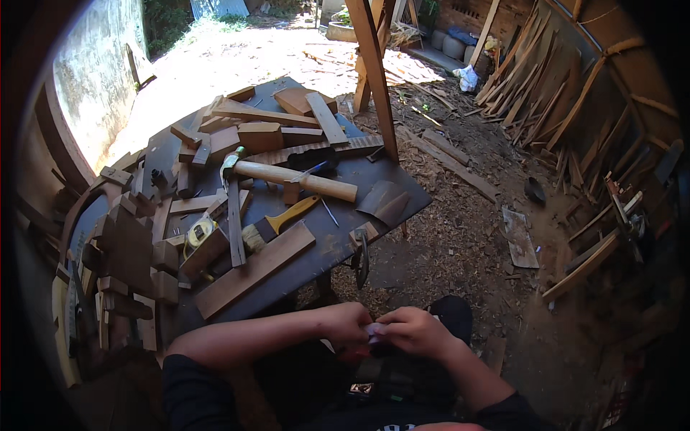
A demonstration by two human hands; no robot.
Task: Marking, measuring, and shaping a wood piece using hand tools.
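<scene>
Close in front of my body, my left hand (346, 322) and my right hand (415, 331) meet with fingers pinched together. Between their fingertips shows a small pale, whitish-violet piece (373, 330), mostly covered by the fingers, so its kind cannot be told. Both hands are just off the near right edge of the dark worktable (345, 248). Nearest to them on the tabletop lie a flat wooden board (255, 269), a paintbrush with a yellow handle (293, 217) and a claw hammer with a wooden handle (298, 179).
Wood blocks (260, 136) are heaped across the table, with a yellow tape measure (201, 231) among them. A metal clamp (361, 263) hangs at the table's right edge. A wooden post (375, 79) rises behind it. Planks (528, 79) lean along the right wall; shavings cover the ground.
</scene>
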